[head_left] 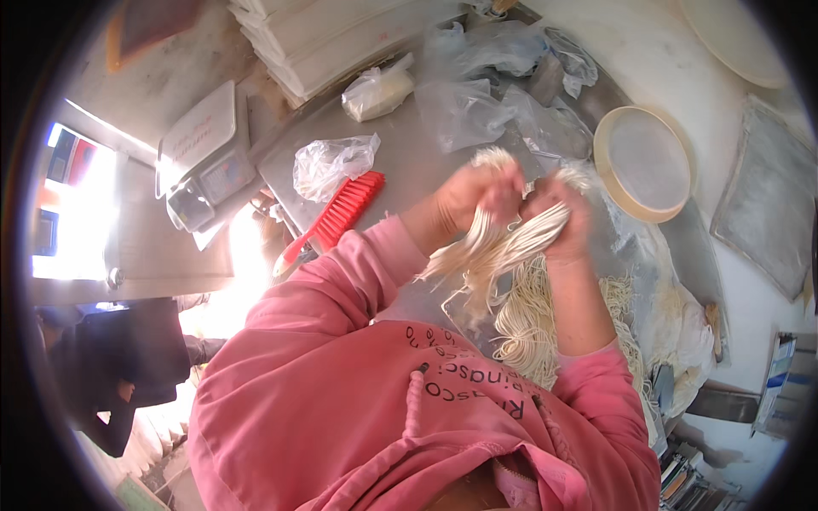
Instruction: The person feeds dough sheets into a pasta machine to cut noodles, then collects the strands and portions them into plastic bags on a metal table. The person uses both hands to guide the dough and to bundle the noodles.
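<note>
Both my hands are raised side by side over the metal table (399, 136), each closed round a bunch of pale fresh noodles. Out of my left hand (479, 194) a bunch of noodles (464, 257) hangs down, with a short tuft above the fist. My right hand (569, 220) grips another bunch of noodles (535, 238), its strands slanting down toward the left. Below the hands the strands meet and partly overlap. A larger heap of loose noodles (525, 328) lies on the table close to my body, partly hidden behind my right forearm. Motion blurs the hands slightly.
A red brush (345, 211) and a crumpled plastic bag (334, 166) lie left. A weighing scale (209, 162) stands farther left. Several plastic bags (477, 115) cover the far side. A round sieve (603, 166) sits at the right, near the wall. White stacked boxes (324, 38) stand behind.
</note>
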Action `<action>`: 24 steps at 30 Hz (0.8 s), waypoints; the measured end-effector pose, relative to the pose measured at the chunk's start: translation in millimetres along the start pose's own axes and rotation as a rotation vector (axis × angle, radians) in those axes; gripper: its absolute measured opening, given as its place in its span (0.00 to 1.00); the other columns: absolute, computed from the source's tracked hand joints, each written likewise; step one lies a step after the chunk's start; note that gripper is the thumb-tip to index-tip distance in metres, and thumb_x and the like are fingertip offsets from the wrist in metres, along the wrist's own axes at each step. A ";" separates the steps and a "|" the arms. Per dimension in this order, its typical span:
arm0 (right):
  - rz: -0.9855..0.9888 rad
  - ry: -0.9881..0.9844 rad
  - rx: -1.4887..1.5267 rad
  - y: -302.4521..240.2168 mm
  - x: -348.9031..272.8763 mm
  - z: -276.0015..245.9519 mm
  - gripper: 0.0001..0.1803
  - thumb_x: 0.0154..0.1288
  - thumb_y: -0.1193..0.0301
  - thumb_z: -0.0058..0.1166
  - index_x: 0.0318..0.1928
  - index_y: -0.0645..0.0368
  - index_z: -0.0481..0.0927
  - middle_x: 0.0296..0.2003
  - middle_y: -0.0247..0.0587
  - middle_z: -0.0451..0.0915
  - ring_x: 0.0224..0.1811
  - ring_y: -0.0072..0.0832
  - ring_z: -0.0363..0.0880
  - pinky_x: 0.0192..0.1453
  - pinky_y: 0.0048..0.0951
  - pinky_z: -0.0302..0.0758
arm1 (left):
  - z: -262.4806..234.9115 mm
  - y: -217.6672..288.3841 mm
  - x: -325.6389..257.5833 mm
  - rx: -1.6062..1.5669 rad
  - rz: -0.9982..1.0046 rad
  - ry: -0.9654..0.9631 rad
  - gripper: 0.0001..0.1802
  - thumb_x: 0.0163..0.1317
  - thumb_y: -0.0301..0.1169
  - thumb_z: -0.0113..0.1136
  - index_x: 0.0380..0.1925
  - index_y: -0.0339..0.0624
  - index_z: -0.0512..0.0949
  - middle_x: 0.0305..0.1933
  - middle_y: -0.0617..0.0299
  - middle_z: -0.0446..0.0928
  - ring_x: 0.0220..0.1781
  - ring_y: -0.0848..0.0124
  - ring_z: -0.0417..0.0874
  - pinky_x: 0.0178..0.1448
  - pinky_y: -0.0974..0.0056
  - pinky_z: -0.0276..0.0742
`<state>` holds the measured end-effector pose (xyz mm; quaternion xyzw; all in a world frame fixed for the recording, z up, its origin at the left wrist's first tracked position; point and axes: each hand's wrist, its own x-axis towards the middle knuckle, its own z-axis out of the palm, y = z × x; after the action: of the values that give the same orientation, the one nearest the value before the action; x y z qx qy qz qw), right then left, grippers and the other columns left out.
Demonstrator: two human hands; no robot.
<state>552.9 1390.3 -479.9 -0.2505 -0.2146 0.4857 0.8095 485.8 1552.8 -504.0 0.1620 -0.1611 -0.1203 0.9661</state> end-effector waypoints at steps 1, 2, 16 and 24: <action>-0.068 -0.058 0.179 1.0 8.0 1.8 0.09 0.62 0.66 0.51 0.29 0.57 0.75 0.25 0.32 0.77 0.24 0.22 0.72 0.31 0.29 0.69 | -4.6 -3.2 4.5 -0.103 0.196 -0.016 0.14 0.68 0.37 0.50 0.35 0.36 0.77 0.20 0.70 0.69 0.19 0.80 0.69 0.27 0.68 0.68; -0.113 -0.034 0.120 2.7 16.3 4.9 0.14 0.64 0.63 0.50 0.25 0.57 0.71 0.23 0.30 0.76 0.24 0.25 0.72 0.29 0.31 0.68 | -9.0 -4.2 10.2 -0.287 0.325 -0.037 0.17 0.69 0.42 0.47 0.39 0.38 0.76 0.29 0.65 0.75 0.31 0.73 0.77 0.38 0.65 0.75; -0.082 0.401 -0.561 29.7 15.8 -82.4 0.38 0.69 0.46 0.36 0.69 0.58 0.50 0.65 0.45 0.59 0.69 0.35 0.55 0.70 0.36 0.54 | -34.8 -24.7 31.6 0.532 0.220 0.496 0.32 0.54 0.21 0.60 0.60 0.47 0.64 0.35 0.63 0.75 0.30 0.74 0.77 0.32 0.69 0.76; -0.563 0.468 -0.897 97.2 -0.2 -50.0 0.30 0.63 0.61 0.49 0.62 0.58 0.57 0.57 0.40 0.66 0.60 0.30 0.65 0.63 0.32 0.63 | 34.5 -47.8 71.0 0.740 0.599 0.522 0.35 0.56 0.18 0.56 0.64 0.47 0.58 0.34 0.64 0.73 0.32 0.74 0.77 0.40 0.67 0.76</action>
<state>516.3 1419.4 -578.7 -0.6031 -0.2732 0.0449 0.7480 530.4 1479.2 -470.6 0.4629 0.0137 0.2691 0.8445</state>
